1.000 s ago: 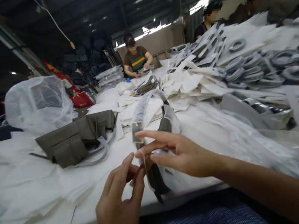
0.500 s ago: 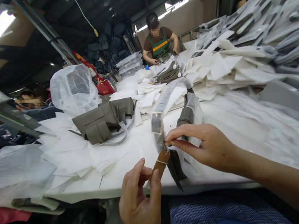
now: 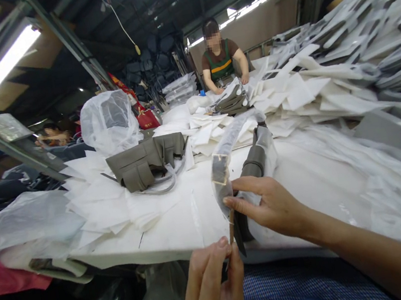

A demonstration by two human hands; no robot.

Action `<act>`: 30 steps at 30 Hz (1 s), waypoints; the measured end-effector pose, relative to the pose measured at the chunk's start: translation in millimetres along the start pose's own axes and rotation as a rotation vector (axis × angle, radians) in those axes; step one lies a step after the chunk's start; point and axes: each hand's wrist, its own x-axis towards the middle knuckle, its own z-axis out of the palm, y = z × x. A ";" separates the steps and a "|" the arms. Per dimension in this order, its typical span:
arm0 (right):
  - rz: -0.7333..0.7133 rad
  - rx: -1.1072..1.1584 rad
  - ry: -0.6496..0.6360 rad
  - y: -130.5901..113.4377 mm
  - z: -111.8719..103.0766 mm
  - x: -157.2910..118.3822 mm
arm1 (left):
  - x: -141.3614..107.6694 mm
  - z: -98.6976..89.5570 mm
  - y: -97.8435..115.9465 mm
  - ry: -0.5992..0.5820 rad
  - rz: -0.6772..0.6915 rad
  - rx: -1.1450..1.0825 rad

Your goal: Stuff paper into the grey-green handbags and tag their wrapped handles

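On the table, two handbags are seen, one gray handbag (image 3: 140, 164) at left and one part-wrapped handbag (image 3: 253, 163) at centre; one red bag (image 3: 147, 119), one brown tag (image 3: 231, 227) and one green apron (image 3: 221, 67) are counted.

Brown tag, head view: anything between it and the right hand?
Nothing visible. The left hand pinches the lower end of the brown tag, seen nearly edge-on; the right hand's thumb is at the plastic-wrapped strap, just above the tag's upper end.

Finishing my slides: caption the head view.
Left hand pinching a brown tag, right hand at the wrapped strap.
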 end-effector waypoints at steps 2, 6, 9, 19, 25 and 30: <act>0.033 0.034 -0.012 -0.8 1.4 5.3 | 3.4 -1.0 6.7 0.001 0.024 -0.005; 0.104 0.113 -0.018 2.2 3.9 8.1 | 0.8 14.3 25.0 0.006 0.064 -0.171; 0.100 0.175 -0.035 10.3 2.4 2.9 | -6.0 35.1 34.2 -0.016 0.043 -0.327; -0.054 -0.028 0.000 39.1 -6.1 -30.6 | -31.7 28.2 -8.6 -0.104 -0.236 -0.344; -0.192 -0.213 0.037 34.3 3.1 -31.2 | -29.3 51.5 -28.6 -0.254 -0.787 -0.480; -0.255 -0.294 -0.036 37.8 9.1 -35.4 | -22.4 55.2 -27.2 -0.190 -0.669 -0.486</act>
